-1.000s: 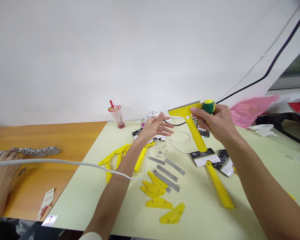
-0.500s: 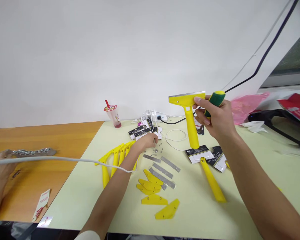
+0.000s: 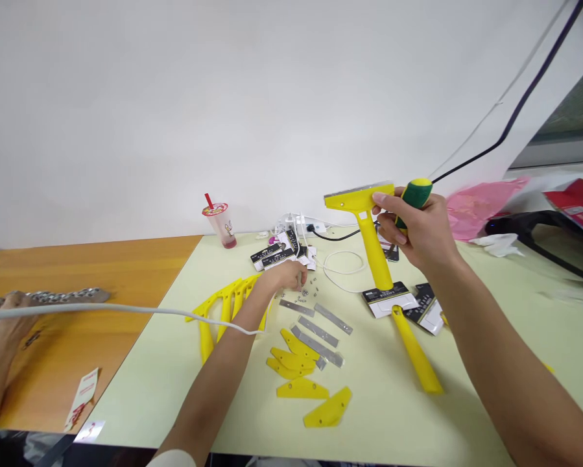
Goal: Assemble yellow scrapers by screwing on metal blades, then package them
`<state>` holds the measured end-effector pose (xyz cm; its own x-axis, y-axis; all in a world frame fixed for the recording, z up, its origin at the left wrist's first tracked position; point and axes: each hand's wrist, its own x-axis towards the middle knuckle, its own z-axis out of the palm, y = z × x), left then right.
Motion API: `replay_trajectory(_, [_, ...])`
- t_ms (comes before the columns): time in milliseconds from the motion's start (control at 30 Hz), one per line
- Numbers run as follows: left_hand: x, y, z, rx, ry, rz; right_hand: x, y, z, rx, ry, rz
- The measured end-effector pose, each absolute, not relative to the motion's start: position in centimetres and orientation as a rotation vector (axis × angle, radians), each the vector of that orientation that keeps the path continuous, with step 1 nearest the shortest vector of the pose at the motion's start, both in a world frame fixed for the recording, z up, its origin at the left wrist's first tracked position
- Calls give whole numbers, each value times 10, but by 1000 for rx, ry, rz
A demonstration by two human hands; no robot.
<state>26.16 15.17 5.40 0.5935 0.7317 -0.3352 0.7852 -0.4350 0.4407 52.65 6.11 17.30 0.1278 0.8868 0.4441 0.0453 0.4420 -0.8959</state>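
My right hand (image 3: pixel 420 224) grips a yellow scraper (image 3: pixel 371 240) by one end of its head, thumb in front, with the metal blade edge along the top and the handle hanging down. The same hand also holds a green-and-yellow screwdriver (image 3: pixel 414 198) against the palm. My left hand (image 3: pixel 291 275) is down at the small loose screws and nuts (image 3: pixel 304 293), its fingers curled and pinched together; what is between them is hidden. Nearer to me lie flat grey blades (image 3: pixel 319 331) and several yellow cover plates (image 3: pixel 301 388). Under my left forearm, yellow scraper bodies (image 3: pixel 226 305) rest in a row.
Black-and-white packaging cards (image 3: pixel 391 299) lie beneath the raised scraper, beside another yellow handle (image 3: pixel 417 350). A drink cup (image 3: pixel 220 226) stands near the wall. A white cable (image 3: pixel 126 310) crosses the left foreground. Another person's hand (image 3: pixel 9 314) touches a metal strip on the wooden table (image 3: pixel 140 272).
The scraper has tilted slightly in my right hand, its handle end swinging a little to the right. My left hand stays over the small screws, its fingers shifting slightly.
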Motion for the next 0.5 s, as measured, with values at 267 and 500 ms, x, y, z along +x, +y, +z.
replay_trajectory(267, [261, 159, 49, 2241, 1181, -89, 524, 58, 174, -978, -1330, 757])
replay_trajectory(500, [258, 161, 47, 2222, 1148, -100, 525, 60, 172, -952, -1321, 764])
